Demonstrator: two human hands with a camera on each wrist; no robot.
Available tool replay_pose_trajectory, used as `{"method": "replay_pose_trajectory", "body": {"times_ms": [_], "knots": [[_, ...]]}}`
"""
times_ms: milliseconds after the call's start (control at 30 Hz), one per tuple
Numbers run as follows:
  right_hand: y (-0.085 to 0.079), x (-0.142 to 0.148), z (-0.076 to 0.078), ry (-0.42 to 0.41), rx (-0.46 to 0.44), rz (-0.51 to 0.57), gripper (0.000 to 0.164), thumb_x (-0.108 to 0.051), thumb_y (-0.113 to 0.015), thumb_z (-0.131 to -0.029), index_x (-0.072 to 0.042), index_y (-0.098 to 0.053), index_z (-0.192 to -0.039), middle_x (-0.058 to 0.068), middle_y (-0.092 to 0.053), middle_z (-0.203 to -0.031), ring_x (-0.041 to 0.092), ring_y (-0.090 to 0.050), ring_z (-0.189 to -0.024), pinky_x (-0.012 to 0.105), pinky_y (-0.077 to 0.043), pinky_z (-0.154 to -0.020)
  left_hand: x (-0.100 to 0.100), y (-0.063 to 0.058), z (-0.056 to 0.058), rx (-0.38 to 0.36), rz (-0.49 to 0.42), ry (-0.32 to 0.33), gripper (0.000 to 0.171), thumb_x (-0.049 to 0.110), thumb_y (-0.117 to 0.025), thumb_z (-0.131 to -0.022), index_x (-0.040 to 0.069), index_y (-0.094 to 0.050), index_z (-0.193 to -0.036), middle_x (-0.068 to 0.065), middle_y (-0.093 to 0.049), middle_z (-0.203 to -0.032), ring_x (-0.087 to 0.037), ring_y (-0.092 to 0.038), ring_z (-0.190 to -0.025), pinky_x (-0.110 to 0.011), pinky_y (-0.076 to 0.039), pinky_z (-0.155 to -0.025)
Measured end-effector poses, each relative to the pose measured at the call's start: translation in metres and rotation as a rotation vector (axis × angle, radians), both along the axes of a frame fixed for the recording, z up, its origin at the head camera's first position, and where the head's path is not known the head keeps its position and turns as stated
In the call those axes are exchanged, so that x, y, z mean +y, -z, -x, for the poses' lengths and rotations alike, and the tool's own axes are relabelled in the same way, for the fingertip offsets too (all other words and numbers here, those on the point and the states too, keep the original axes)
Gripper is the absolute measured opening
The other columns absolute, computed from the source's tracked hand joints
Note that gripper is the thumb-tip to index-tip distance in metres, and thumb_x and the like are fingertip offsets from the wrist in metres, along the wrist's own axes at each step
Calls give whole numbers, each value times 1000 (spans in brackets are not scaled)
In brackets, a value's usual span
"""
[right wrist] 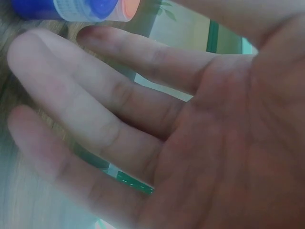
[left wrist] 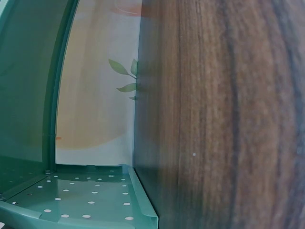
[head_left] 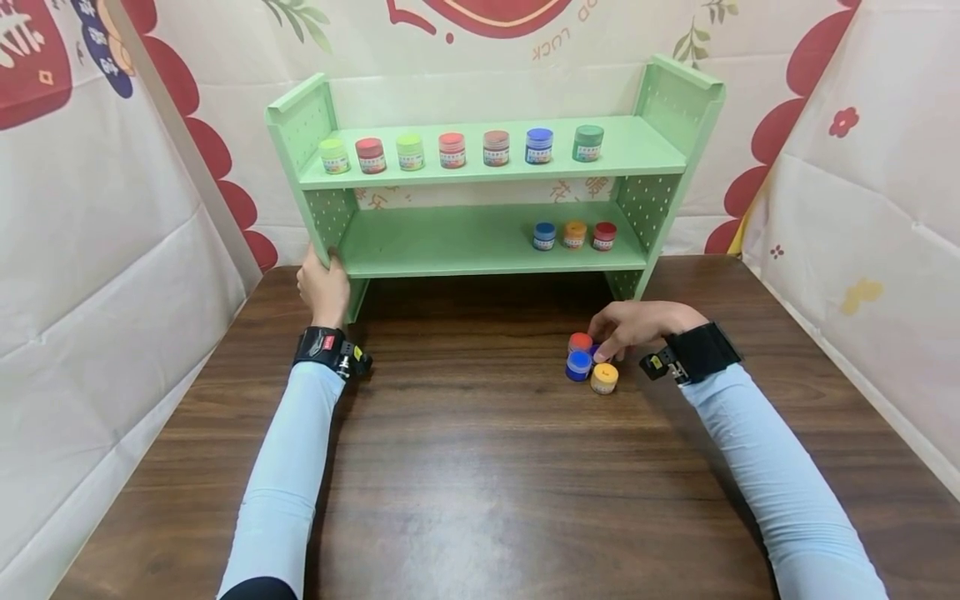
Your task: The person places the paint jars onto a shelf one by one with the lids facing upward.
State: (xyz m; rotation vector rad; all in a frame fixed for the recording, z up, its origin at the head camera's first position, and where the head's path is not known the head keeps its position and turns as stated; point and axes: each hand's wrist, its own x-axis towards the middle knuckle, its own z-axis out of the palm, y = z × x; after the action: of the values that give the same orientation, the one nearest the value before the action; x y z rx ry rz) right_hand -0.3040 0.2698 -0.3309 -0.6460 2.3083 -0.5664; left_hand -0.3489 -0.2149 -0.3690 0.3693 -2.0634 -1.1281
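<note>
At the left end of the green shelf unit, my left hand grips the lower side panel. The left wrist view shows the perforated panel and tabletop, without the hand. On the right, my right hand reaches down over a small cluster of paint jars. Its thumb and forefinger pinch a dark blue-purple jar, mostly covered by the fingers. Around it stand a red-lidded jar, a blue jar and a yellow jar. The right wrist view has the other fingers extended.
The upper shelf carries a row of several paint jars, among them a green jar at its right end. Blue, orange and red jars stand at the right of the lower shelf. Printed cloth hangs around the wooden table.
</note>
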Motion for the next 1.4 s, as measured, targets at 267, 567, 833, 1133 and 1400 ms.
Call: {"method": "replay_pose_trajectory", "body": {"times_ms": [267,567,833,1133,1400], "knots": [[2,1,0,7,-9,-5,51,-25,-72,-97,7,-56,-134,15,-67,-114,23,-69,-89,43,-59,-81,0,1,-1,1,-3,-5,28,27,-53,-103,13,-66,-123,-18,-71,-129,-45,-67,-119,-63,-48,-95],[0,0,0,1,-6,12,46,-23,-71,-98,5,-59,-131,14,-69,-112,22,-70,-88,43,-59,-81,0,-1,-1,1,-7,-3,28,27,-53,-103,13,-66,-124,-17,-70,-132,-45,-66,-121,-63,-48,-95],[1,1,1,1,-14,12,46,-24,-71,-98,5,-58,-131,14,-68,-114,22,-69,-89,44,-58,-82,1,-1,-1,-2,-3,-2,28,29,-53,-103,14,-66,-123,-16,-71,-132,-44,-66,-122,-62,-48,-96],[2,3,1,2,-17,10,45,-25,-68,-100,5,-58,-132,16,-67,-118,22,-69,-89,45,-58,-83,1,0,-1,2,-5,-10,27,27,-54,-103,13,-67,-121,-16,-72,-130,-45,-66,-120,-63,-48,-94],[4,5,5,23,-8,1,39,-24,-64,-103,3,-59,-131,14,-68,-115,23,-69,-87,44,-58,-80,2,0,0,-1,-11,-18,28,28,-54,-103,15,-68,-123,-14,-71,-132,-45,-67,-120,-63,-49,-93]]}}
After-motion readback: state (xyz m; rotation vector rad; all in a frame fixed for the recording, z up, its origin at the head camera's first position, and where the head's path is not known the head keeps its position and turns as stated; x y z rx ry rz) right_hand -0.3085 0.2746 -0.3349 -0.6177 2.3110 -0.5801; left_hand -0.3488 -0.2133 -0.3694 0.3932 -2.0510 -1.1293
